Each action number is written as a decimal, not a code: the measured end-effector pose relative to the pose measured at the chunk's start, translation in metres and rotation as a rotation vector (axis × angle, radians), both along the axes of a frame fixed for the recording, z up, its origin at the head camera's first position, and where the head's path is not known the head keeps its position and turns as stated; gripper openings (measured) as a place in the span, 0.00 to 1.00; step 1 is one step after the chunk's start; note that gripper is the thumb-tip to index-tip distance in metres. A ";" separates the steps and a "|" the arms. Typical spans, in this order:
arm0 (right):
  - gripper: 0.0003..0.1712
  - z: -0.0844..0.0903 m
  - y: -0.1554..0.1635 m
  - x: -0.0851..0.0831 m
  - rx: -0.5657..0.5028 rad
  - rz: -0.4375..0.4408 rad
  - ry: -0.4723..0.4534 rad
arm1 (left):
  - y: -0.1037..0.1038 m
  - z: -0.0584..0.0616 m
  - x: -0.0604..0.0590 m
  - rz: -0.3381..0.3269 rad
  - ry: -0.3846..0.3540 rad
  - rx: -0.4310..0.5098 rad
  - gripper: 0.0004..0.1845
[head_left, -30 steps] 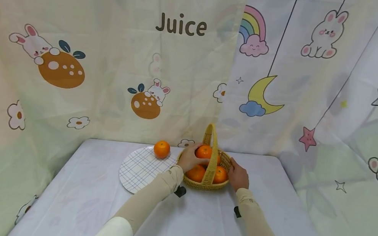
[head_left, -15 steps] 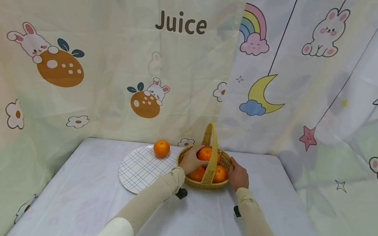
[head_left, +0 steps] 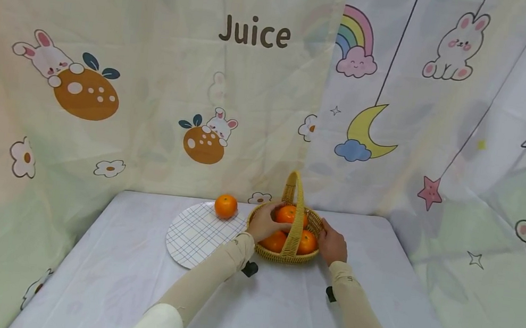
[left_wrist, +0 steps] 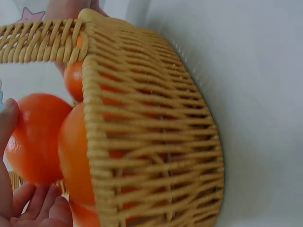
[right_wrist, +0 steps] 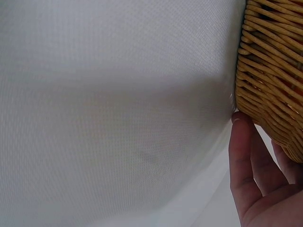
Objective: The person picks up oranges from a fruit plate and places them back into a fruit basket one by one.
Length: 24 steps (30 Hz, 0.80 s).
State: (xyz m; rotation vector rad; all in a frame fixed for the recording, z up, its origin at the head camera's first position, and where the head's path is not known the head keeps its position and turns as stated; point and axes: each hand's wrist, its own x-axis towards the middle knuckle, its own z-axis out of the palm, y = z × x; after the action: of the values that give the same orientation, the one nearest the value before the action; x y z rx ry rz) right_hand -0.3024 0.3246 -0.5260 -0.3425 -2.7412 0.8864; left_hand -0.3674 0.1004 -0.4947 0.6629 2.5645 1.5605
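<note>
orange (head_left: 287, 214) in basket (head_left: 312, 223), l grip (head_left: 263, 223) on it

The table (head_left: 276, 315) is seen from above and behind by the head view, looking forward and down. The basket (left_wrist: 156, 137) is filmed very close by both wrist views, apparently from opposite sides.

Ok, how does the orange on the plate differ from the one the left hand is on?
The plate orange lies alone near the far edge of the checked plate, touched by nothing. The top orange sits in the basket, stacked on other oranges beside the handle, with the left hand curled round it. The right hand rests against the basket's side. Both oranges look alike in colour and size.
</note>
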 end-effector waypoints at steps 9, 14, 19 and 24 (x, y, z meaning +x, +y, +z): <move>0.28 0.002 0.001 0.000 -0.017 0.005 -0.008 | -0.025 0.011 -0.003 -0.027 0.004 0.159 0.44; 0.28 0.001 0.001 0.000 -0.006 -0.001 -0.016 | -0.040 0.013 -0.008 -0.012 0.034 0.208 0.37; 0.28 -0.001 0.002 0.000 -0.003 0.011 -0.009 | -0.064 0.014 -0.016 0.077 0.073 0.116 0.33; 0.28 0.001 0.006 -0.001 0.036 0.065 0.003 | -0.090 0.009 -0.027 0.193 0.144 0.046 0.32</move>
State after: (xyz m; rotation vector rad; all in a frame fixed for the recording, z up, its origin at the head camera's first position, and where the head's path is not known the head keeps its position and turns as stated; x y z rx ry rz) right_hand -0.3036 0.3304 -0.5251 -0.2469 -2.7755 0.8516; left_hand -0.3945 0.0100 -0.4856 0.5657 2.7796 1.6906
